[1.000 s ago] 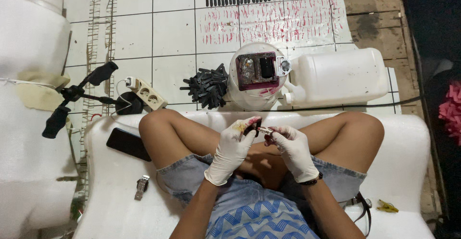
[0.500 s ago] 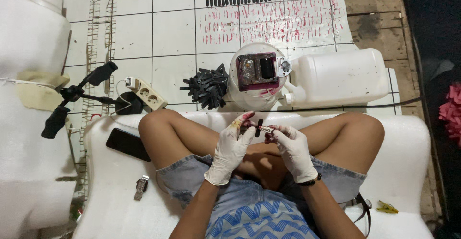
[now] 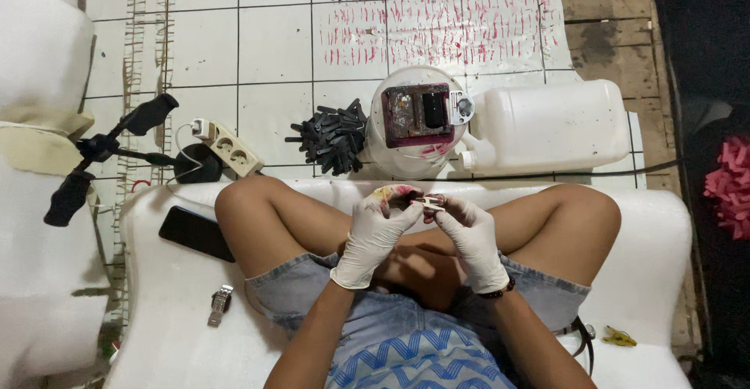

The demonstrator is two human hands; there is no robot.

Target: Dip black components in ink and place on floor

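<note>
gloved left hand (image 3: 373,231) and right hand (image 3: 469,233), two, pinch one small stick (image 3: 428,200).

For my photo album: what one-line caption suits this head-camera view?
Gloved left hand and right hand pinch a small pale strip above crossed legs.

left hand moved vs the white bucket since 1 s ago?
No. The left hand sits at the same spot just below the white bucket, fingertips meeting the right hand on a small pale strip.
</note>
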